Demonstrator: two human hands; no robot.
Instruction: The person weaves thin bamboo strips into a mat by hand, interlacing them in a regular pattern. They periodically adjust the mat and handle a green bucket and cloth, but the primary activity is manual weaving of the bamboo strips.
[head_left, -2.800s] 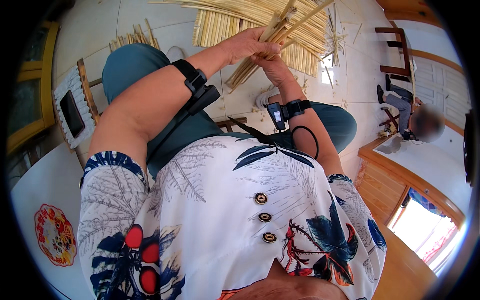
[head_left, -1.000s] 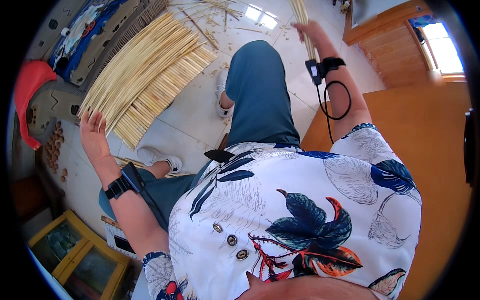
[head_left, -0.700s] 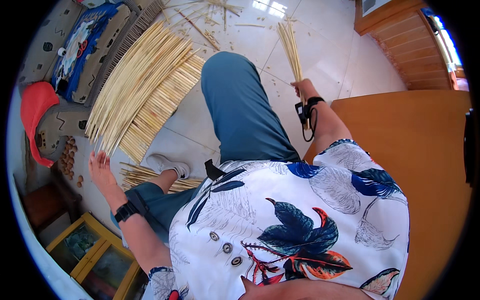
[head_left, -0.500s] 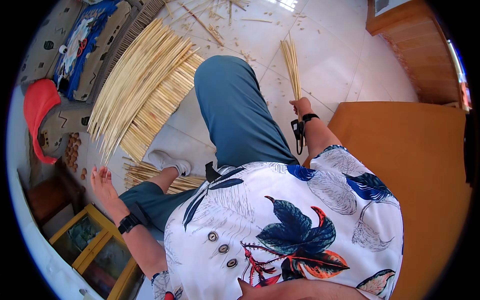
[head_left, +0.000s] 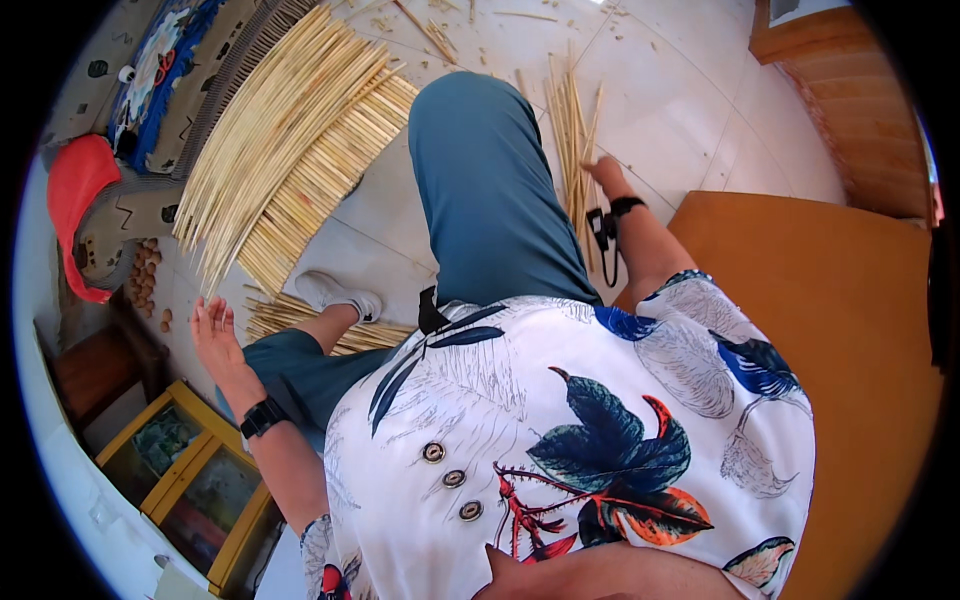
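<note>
My right hand (head_left: 608, 177) is beside a loose bunch of thin straw-coloured sticks (head_left: 572, 150), fingertips at its right edge and no longer wrapped round it. The sticks fan out slightly over the tiles to the right of my knee. On the other side, my left hand (head_left: 214, 335) hangs with its fingers apart and nothing in it. Just beyond its fingertips lies the lower end of a large spread of long pale sticks (head_left: 262, 130). Shorter sticks (head_left: 320, 215) lie in a row along the right of that spread.
More sticks (head_left: 285, 322) lie under my shoe (head_left: 340, 296). An orange-brown board (head_left: 800, 330) stands to my right, with a wooden cabinet (head_left: 850, 120) behind. At left are a red cloth (head_left: 80, 200), small round brown things (head_left: 145, 275) and a yellow-framed cabinet (head_left: 185, 470).
The bunch at my right hand has gone from tightly gripped to loose and spread, as my right hand moved slightly forward and let go. My left hand has stayed empty.
</note>
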